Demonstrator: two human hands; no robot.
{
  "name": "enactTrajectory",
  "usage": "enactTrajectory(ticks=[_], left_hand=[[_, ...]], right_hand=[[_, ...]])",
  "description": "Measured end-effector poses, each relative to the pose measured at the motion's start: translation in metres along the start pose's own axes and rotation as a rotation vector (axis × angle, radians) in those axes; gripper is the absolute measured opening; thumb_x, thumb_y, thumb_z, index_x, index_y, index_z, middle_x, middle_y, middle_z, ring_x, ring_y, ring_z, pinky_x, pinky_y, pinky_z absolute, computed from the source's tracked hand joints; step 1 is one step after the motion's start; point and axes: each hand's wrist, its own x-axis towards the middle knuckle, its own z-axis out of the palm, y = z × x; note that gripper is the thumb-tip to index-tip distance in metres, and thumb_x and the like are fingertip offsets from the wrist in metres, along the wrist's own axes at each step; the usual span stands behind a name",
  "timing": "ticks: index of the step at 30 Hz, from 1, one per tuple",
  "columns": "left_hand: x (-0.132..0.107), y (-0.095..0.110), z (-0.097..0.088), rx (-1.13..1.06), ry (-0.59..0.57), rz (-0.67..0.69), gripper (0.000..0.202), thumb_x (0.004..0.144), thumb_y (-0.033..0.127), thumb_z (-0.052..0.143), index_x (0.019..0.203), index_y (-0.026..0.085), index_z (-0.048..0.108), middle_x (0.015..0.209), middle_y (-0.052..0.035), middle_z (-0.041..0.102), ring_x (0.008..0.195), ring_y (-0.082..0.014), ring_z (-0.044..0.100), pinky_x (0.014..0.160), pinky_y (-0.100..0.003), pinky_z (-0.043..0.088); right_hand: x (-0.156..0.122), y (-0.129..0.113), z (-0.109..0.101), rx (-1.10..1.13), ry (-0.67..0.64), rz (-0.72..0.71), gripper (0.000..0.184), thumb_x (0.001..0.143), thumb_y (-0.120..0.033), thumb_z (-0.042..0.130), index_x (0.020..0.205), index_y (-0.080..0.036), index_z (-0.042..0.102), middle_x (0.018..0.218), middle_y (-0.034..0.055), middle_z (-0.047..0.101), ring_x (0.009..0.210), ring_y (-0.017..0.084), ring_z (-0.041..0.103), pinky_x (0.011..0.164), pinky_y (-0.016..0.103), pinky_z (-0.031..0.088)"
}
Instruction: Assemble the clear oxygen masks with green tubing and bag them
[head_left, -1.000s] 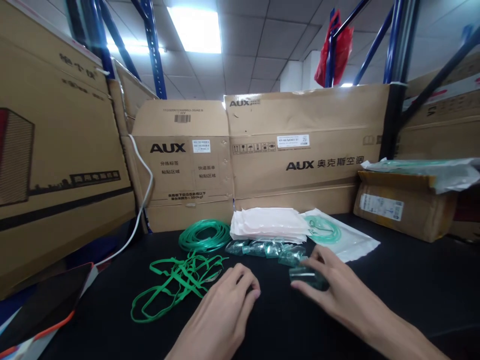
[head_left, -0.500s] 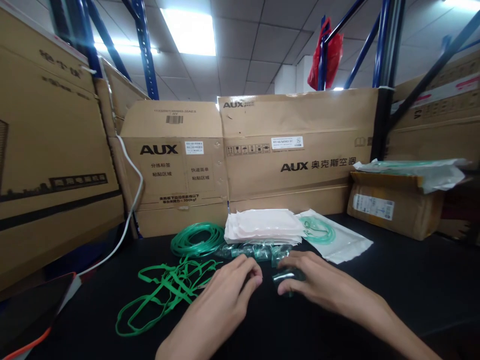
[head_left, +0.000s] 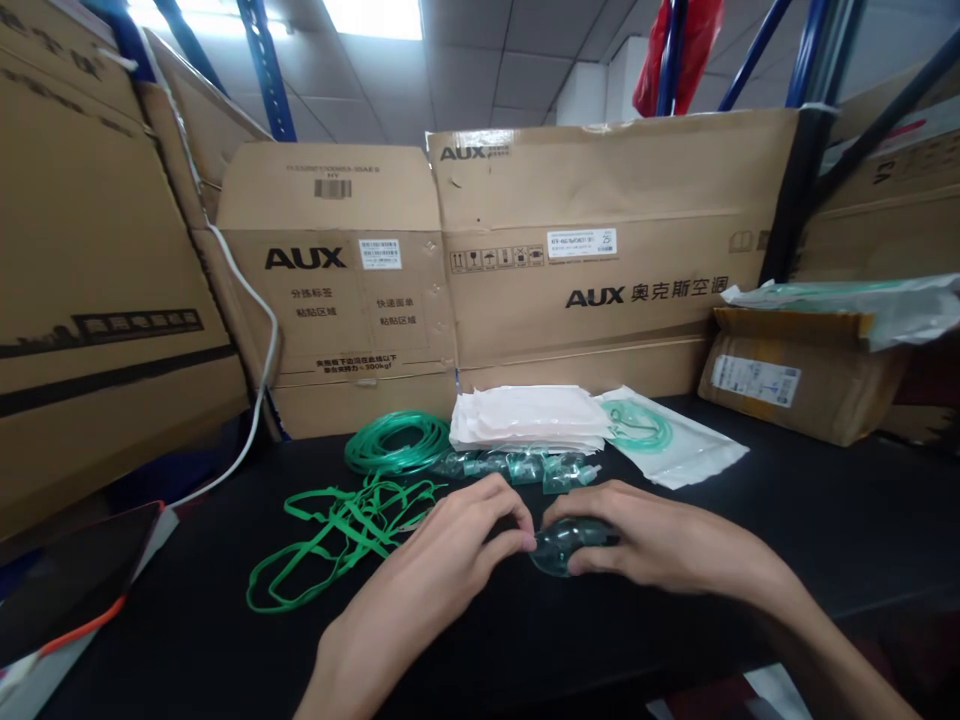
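My right hand (head_left: 622, 530) is wrapped round a clear green oxygen mask (head_left: 556, 549), low over the black table. At the mask's left edge, the thumb and forefinger of my left hand (head_left: 487, 525) are pinched together, touching the rim. Whether a small part sits between those fingertips is hidden. Just behind my hands lie several more clear green masks (head_left: 526, 468) in a row. Left of my left hand is a loose tangle of flat green elastic straps (head_left: 341, 535).
Behind the straps lies coiled green tubing (head_left: 397, 442). White pouches (head_left: 529, 415) are stacked beside it, next to a pouch with pale green tubing (head_left: 679, 445). A small carton (head_left: 795, 375) stands right. Large AUX cartons (head_left: 600, 270) wall the back; a dark-screened device (head_left: 82, 575) lies left.
My left fingertips have come to the mask's edge. The mask in my right hand has turned, showing more of its shell. The view has tipped downward.
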Motion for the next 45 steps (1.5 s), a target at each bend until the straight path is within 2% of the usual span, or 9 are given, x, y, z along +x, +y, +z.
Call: enactTrajectory(ticks=[3,8,13,19,29,35,38,41,45], left_hand=[[0.000,0.001,0.001,0.005,-0.021,0.027,0.012,0.105,0.025,0.057,0.097,0.027,0.066,0.107,0.0056,0.063,0.104,-0.0156,0.061,0.092,-0.027,0.044],[0.000,-0.003,0.003,0.029,-0.044,0.047,0.016,0.105,0.021,0.055,0.097,0.028,0.066,0.111,0.0060,0.062,0.105,-0.0153,0.061,0.093,-0.027,0.043],[0.002,-0.003,0.005,0.029,-0.053,0.016,0.010,0.105,0.025,0.058,0.098,0.030,0.064,0.111,0.0070,0.061,0.111,-0.0167,0.059,0.094,-0.028,0.042],[0.005,-0.005,0.002,-0.024,-0.028,0.003,0.007,0.099,0.024,0.068,0.095,0.030,0.066,0.103,0.0083,0.064,0.101,-0.0153,0.063,0.090,-0.026,0.044],[0.010,-0.018,0.002,-0.008,-0.049,0.090,0.015,0.099,0.030,0.059,0.092,0.026,0.072,0.103,-0.0002,0.069,0.101,-0.0220,0.065,0.088,-0.032,0.050],[0.010,-0.010,0.000,-0.042,0.040,-0.044,0.003,0.092,0.029,0.069,0.094,0.028,0.068,0.101,0.0032,0.070,0.098,-0.0217,0.064,0.086,-0.032,0.048],[0.011,-0.008,-0.001,-0.085,0.140,-0.113,0.013,0.088,0.034,0.075,0.094,0.027,0.066,0.095,0.0028,0.070,0.092,-0.0217,0.066,0.082,-0.031,0.048],[0.012,-0.005,-0.003,-0.104,0.266,-0.237,0.025,0.087,0.048,0.074,0.087,0.025,0.065,0.083,0.0021,0.070,0.079,-0.0217,0.067,0.072,-0.030,0.049],[0.011,0.005,-0.006,-0.122,0.327,-0.279,0.031,0.091,0.054,0.068,0.082,0.024,0.071,0.069,0.0035,0.068,0.065,-0.0189,0.063,0.065,-0.028,0.044]], right_hand=[[0.008,-0.005,0.000,-0.004,-0.040,-0.045,0.040,0.091,-0.047,0.069,0.130,-0.041,0.069,0.128,0.0022,0.071,0.117,0.031,0.066,0.102,0.042,0.049],[0.010,-0.006,-0.002,0.018,-0.029,-0.061,0.041,0.090,-0.046,0.069,0.130,-0.037,0.071,0.127,0.0038,0.073,0.118,0.032,0.066,0.099,0.041,0.051],[0.008,-0.010,-0.002,0.017,-0.069,-0.081,0.042,0.092,-0.049,0.067,0.132,-0.037,0.070,0.131,0.0037,0.071,0.121,0.032,0.064,0.102,0.043,0.049],[0.010,-0.010,-0.002,0.019,-0.094,-0.100,0.040,0.094,-0.051,0.065,0.131,-0.036,0.069,0.129,0.0040,0.071,0.118,0.030,0.064,0.103,0.043,0.048],[0.010,-0.017,-0.005,0.050,-0.097,-0.164,0.034,0.095,-0.041,0.065,0.127,-0.032,0.071,0.127,0.0014,0.073,0.116,0.026,0.065,0.101,0.037,0.048],[0.007,-0.018,-0.003,0.079,0.002,-0.194,0.039,0.092,-0.041,0.070,0.131,-0.035,0.069,0.131,0.0010,0.072,0.121,0.027,0.063,0.105,0.042,0.047],[0.007,-0.022,-0.005,0.117,0.070,-0.211,0.036,0.094,-0.039,0.068,0.130,-0.036,0.070,0.129,0.0004,0.073,0.120,0.027,0.065,0.103,0.043,0.049],[0.009,-0.028,-0.007,0.171,0.164,-0.248,0.034,0.095,-0.034,0.069,0.128,-0.036,0.069,0.126,-0.0016,0.073,0.117,0.025,0.065,0.102,0.040,0.048],[0.015,-0.029,0.000,0.224,0.285,-0.251,0.047,0.091,-0.030,0.074,0.136,-0.036,0.063,0.133,0.0008,0.069,0.125,0.026,0.061,0.107,0.042,0.046]])
